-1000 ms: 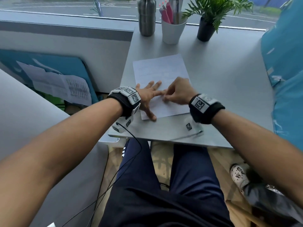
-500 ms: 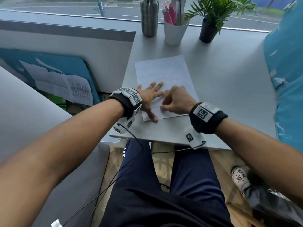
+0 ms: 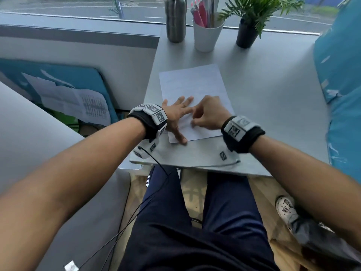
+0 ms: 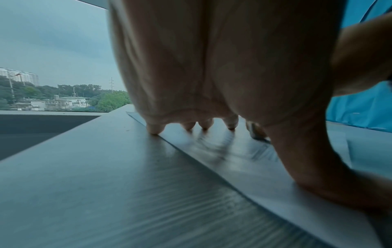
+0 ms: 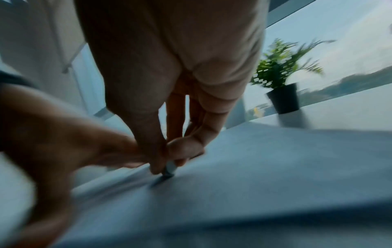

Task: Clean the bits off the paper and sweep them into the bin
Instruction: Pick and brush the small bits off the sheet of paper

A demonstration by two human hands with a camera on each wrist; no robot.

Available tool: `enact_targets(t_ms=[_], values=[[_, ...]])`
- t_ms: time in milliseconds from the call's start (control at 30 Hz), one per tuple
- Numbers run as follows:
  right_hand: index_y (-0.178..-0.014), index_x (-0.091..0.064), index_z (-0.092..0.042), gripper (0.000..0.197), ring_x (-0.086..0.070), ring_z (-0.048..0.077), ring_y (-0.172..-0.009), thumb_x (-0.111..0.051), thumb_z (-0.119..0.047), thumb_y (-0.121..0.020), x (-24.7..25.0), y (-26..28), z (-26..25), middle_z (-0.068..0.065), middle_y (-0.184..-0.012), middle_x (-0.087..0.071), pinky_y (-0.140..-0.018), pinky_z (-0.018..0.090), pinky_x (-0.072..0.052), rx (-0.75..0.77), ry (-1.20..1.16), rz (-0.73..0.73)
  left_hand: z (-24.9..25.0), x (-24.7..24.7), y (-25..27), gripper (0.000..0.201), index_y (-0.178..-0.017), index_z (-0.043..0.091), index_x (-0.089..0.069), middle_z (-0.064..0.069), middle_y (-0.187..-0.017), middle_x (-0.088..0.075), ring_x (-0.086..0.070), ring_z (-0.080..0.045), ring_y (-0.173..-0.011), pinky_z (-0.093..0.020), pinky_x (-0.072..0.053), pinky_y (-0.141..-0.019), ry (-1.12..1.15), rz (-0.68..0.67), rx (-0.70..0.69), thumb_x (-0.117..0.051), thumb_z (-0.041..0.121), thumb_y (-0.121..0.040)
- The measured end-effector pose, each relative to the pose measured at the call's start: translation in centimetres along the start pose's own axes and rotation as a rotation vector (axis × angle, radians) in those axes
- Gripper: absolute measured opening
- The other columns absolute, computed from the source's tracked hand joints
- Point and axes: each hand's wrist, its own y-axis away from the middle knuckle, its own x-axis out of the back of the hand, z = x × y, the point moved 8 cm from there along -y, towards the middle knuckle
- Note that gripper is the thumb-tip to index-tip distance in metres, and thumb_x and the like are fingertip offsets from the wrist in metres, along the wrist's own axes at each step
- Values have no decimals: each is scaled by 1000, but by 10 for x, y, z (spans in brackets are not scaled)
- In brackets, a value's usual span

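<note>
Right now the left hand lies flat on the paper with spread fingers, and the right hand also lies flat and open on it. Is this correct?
Not quite. The left hand does press flat on the paper, but the right hand is not open: its fingers pinch a small object against the sheet, as the right wrist view shows.

Matt paper on a brushed grey desk

The paper (image 3: 192,89) is thin and matt white; the table (image 3: 273,98) shows a fine streaked grain with a soft sheen. The bottle (image 3: 175,20) is brushed metal, the cup (image 3: 207,39) smooth white.

Right hand (image 3: 209,114) nearer paper's (image 3: 192,85) front edge.
</note>
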Motion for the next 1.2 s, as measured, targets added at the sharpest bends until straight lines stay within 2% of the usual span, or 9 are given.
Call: enact_targets(t_ms=[100,233,367,533,633,867,967,1100,1200], values=[[-68,-77,-13,5,-53,1,-48,-77,-17,-69,-5,1,-4,-6,-55,-63,-54,5,-36,36,13,-51,-2,0,0,142,-154,35,10,10,-157,28,24,-16,-146,-65,10,-111,-4,9,3,-84,65,-51],[-69,-77,-12,9,-65,14,-65,-75,-22,-68,10,-7,8,0,-66,-72,-79,24,-51,-56,-9,80,-2,0,2,149,-153,27,18,11,-158,26,23,-14,-146,-64,9,-113,15,14,9,-83,66,-51],[-62,-73,-14,10,-51,5,-53,-75,-14,-71,-13,11,-20,-3,-59,-62,-70,17,-42,77,43,-94,-3,1,0,152,-153,29,17,8,-158,27,23,-15,-146,-64,8,-113,-13,15,17,-84,67,-47],[-68,-73,-13,4,-63,24,-76,-70,-16,-70,2,-6,0,8,-73,-70,-80,31,-54,-53,39,66,-3,3,1,148,-152,36,12,0,-158,28,23,-21,-146,-63,6,-114,-19,21,43,-86,66,-45],[-69,-75,-9,5,-56,17,-68,-72,-11,-72,-22,16,-25,3,-67,-70,-80,27,-48,116,40,-87,-4,3,0,149,-152,39,13,1,-157,30,26,-21,-145,-63,8,-114,-19,18,48,-86,65,-45],[-65,-74,-9,9,-60,16,-63,-71,-13,-72,-14,3,-19,3,-66,-71,-91,30,-48,93,74,2,-3,2,0,149,-152,38,12,2,-157,31,25,-20,-145,-63,8,-114,-25,12,52,-87,65,-43],[-68,-76,-10,8,-55,10,-58,-74,-16,-73,-13,6,-21,2,-65,-71,-79,21,-43,109,94,-91,-3,2,1,149,-152,39,11,1,-157,30,25,-21,-145,-62,9,-114,-35,9,49,-87,65,-42],[-67,-73,-10,9,-56,22,-68,-70,-17,-72,9,-15,0,9,-73,-71,-77,29,-52,-22,60,72,0,2,4,146,-152,41,9,1,-158,28,24,-22,-146,-62,9,-114,-27,18,47,-87,65,-44],[-72,-73,-7,5,-55,18,-73,-69,-10,-74,-26,10,-30,6,-73,-72,-79,27,-47,101,74,-46,-1,3,4,149,-151,37,15,2,-157,32,26,-21,-145,-62,10,-114,-44,4,67,-87,63,-45]])
